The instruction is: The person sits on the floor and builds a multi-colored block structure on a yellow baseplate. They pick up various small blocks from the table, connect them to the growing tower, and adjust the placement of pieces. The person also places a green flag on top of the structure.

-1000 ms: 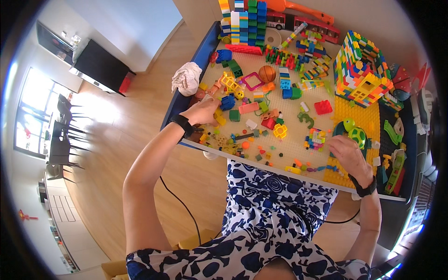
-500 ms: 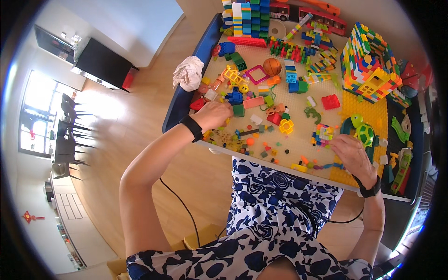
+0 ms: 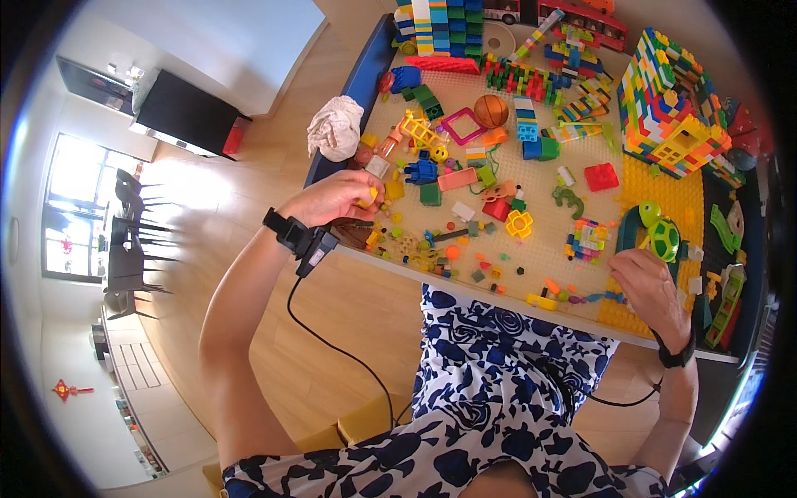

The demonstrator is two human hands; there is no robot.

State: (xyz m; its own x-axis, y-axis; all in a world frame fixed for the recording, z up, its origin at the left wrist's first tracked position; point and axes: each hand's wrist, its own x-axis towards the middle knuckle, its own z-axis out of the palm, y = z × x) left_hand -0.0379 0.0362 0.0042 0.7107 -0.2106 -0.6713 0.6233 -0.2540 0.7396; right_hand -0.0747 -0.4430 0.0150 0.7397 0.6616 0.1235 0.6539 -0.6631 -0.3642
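Note:
At the tray's near left edge, my left hand (image 3: 332, 197) is closed in a pinch on a small yellow toy piece (image 3: 370, 196). A yellow block (image 3: 393, 190) and a blue toy piece (image 3: 421, 172) lie just beyond its fingers. On the right, my right hand (image 3: 652, 286) rests low over the yellow baseplate (image 3: 687, 199), its fingers bunched together. Whatever its fingertips hold, if anything, is hidden. Left of it sits a small cluster of multicoloured bricks (image 3: 588, 239); a green toy turtle (image 3: 662, 237) is just beyond the hand.
Scattered toys cover the blue-rimmed play table (image 3: 365, 75). A tall brick house (image 3: 674, 108) stands at the far right, a brick tower (image 3: 448, 29) at the back. A toy basketball (image 3: 491, 111) lies mid-table. Crumpled white cloth (image 3: 335, 128) hangs on the left rim.
My left hand has drawn back left from beside the green block and now shows a yellow piece in its fingers. My right hand stays bunched near the turtle; the view has shifted slightly.

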